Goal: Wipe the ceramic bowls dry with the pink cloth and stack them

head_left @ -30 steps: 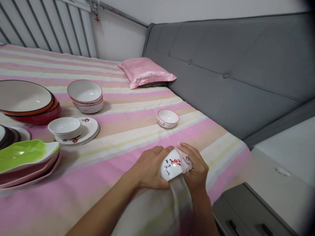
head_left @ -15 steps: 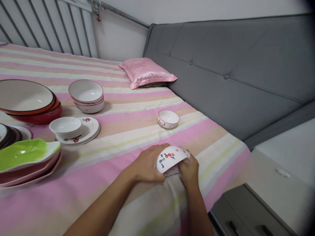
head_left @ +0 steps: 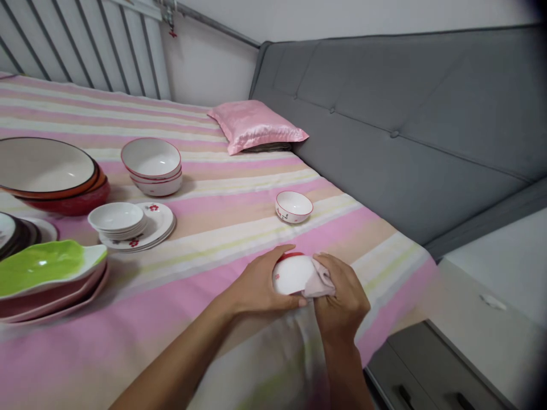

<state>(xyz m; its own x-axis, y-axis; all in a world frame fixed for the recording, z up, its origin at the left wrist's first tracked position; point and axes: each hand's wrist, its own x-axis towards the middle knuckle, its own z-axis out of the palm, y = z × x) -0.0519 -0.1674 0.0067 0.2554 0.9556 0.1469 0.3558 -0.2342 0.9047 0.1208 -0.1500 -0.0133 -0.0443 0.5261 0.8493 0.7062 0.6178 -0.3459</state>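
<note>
Just below the middle of the frame, a smooth, rounded white bowl (head_left: 293,274) is held tilted, its glossy outside turned to view, with a red strip along the upper edge and one small red mark. The left hand (head_left: 258,279) has its fingers curved in a fairly wide grip around the bowl's left side. The right hand (head_left: 342,293) has its fingers bunched closely on a soft, crumpled pale pink cloth (head_left: 319,282), which lies against the bowl's right side.

Above the hands, one round bowl (head_left: 294,210) with a thin red rim stands upright on the bed (head_left: 222,259), whose fabric cover is striped in pink, white, tan and yellow-green. At the left of the frame are several stacks: at least three red-rimmed bowls (head_left: 151,165); small white dishes (head_left: 117,219), too tightly nested to count, on a few flat flowered plates (head_left: 162,225); and big, shiny pans (head_left: 43,165) with cream insides and orange or red outsides. Lower left, one glossy green leaf-shaped dish (head_left: 43,262) rests on two pink dishes (head_left: 64,302) with angular edges.

One satiny pink pillow (head_left: 258,125) lies at the upper centre, beside a padded grey headboard (head_left: 384,102) with three visible buttons.
</note>
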